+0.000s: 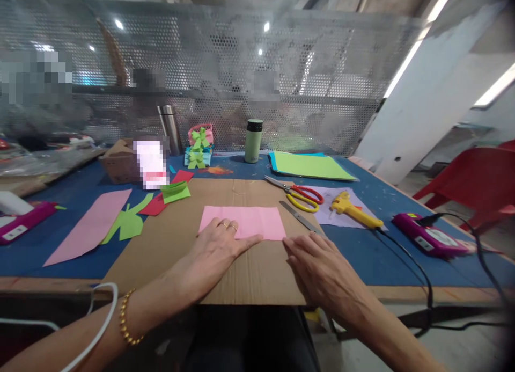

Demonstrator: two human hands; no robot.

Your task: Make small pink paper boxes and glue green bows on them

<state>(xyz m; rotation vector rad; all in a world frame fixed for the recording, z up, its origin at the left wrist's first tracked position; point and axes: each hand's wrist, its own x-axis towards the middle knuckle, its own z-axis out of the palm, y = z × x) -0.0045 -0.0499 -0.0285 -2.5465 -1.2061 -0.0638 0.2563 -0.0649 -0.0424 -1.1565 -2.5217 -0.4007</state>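
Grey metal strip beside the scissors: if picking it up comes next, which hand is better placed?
Right, I'd judge: the right hand lies just beside the near end of the grey metal strip. The left hand is farther off, resting on the rectangular pink paper.

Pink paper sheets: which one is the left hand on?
The pink rectangle on the cardboard, pressed by the left hand. The other pink sheet, farther left on the blue tabletop, has no hand on it.

My left hand lies flat, palm down, thumb stretched inward, while my right hand rests palm down, fingers together, both forearms angling inward
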